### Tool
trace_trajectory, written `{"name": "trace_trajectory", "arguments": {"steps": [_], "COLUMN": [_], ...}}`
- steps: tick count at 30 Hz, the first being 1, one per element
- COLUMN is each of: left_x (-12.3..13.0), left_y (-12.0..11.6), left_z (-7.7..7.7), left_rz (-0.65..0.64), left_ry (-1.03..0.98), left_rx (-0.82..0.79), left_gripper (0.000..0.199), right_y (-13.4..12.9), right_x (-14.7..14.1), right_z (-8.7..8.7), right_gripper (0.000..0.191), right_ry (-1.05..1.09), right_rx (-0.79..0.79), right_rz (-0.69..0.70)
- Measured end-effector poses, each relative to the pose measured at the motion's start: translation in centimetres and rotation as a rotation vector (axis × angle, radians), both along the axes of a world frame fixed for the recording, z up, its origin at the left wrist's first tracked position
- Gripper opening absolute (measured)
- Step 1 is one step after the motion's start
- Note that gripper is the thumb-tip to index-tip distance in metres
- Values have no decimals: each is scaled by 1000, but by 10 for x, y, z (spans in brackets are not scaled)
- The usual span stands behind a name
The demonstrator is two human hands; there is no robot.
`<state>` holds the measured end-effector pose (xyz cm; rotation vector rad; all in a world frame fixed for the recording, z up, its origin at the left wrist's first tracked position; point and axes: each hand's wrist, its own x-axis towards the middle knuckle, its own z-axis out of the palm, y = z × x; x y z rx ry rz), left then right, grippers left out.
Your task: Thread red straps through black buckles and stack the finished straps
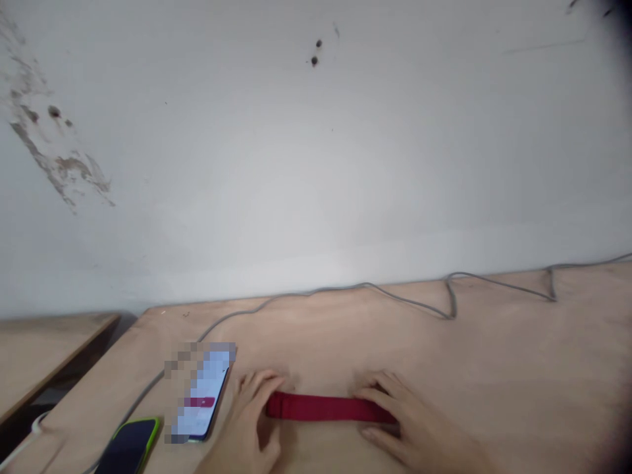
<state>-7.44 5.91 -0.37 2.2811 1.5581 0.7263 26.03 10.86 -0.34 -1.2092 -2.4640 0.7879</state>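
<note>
A dark red strip, flat and folded-looking, lies (320,407) across the wooden table (494,368) near its front. At the strip's left end is my left hand (249,421), with curved fingers behind it and the thumb in front. My right hand (405,418) holds the right end between its fingers and thumb, and covers part of that end. Between the two hands the middle of the strip shows. Left of my left hand lies a phone (210,392) with a lit screen, partly pixelated.
A second phone in a green case (131,444) lies at the lower left. A grey cable (296,294) runs along the table's back edge and down the left side. Behind stands a pale wall (316,164). Another wooden surface (44,349) is at the far left, across a gap.
</note>
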Motion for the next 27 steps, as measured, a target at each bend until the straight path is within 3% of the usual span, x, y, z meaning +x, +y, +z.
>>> {"name": "trace_trajectory", "arguments": {"steps": [6,11,15,20,24,27], "left_x": [11,13,18,23,20,6], "left_y": [8,12,15,14,15,12], "left_z": [4,6,7,8,11,16], "left_rz": [3,14,17,-5,-13,4], "left_ry": [18,9,11,4,-15,-24], "left_rx": [-82,-124,-137,-87,-31,41], "left_gripper": [33,48,23,33,20,17], "right_y": [0,3,7,10,10,4], "right_x": [-3,-1,1,0,1,7], "right_z": [0,-4,-3,-5,-2,5], "right_gripper": [35,37,31,32,30,24], "right_ry": [-30,-29,-7,33,77,140], "right_rx": [40,94,111,155,183,74], "right_rz": [-34,-86,-73,-85,-92,-117]}}
